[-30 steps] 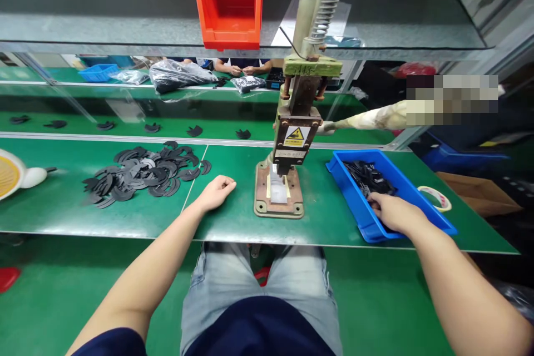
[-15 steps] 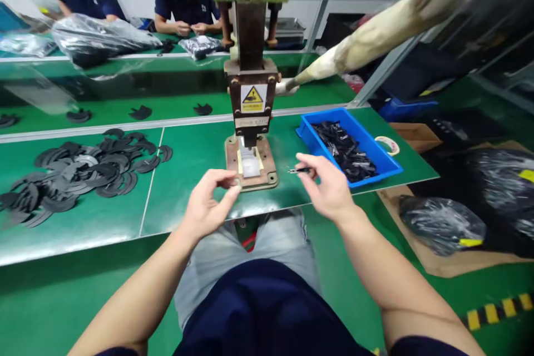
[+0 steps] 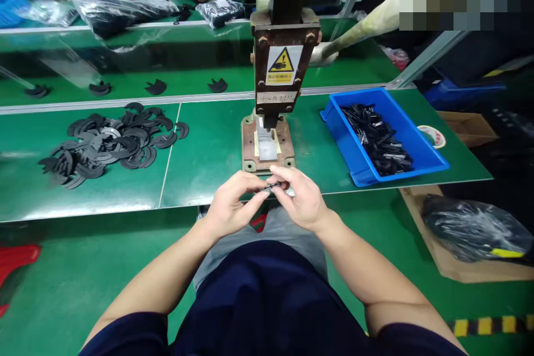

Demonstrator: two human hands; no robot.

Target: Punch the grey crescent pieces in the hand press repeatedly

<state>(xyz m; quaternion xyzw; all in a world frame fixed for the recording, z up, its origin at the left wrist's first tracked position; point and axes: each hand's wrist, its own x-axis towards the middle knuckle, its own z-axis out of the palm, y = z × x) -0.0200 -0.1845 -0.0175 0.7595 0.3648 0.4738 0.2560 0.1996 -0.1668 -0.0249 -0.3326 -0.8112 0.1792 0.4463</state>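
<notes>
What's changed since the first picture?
The right hand came out of the blue bin and moved left, a small dark part in its grip. The left hand moved right, off the table, and its grip is on the part too. The press, bin and pile of curved pieces stayed put.

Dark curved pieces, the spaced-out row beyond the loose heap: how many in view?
4, all left of the press: far-left piece, second piece, third piece, and fourth piece, nearest the press. The press may hide more.
</notes>
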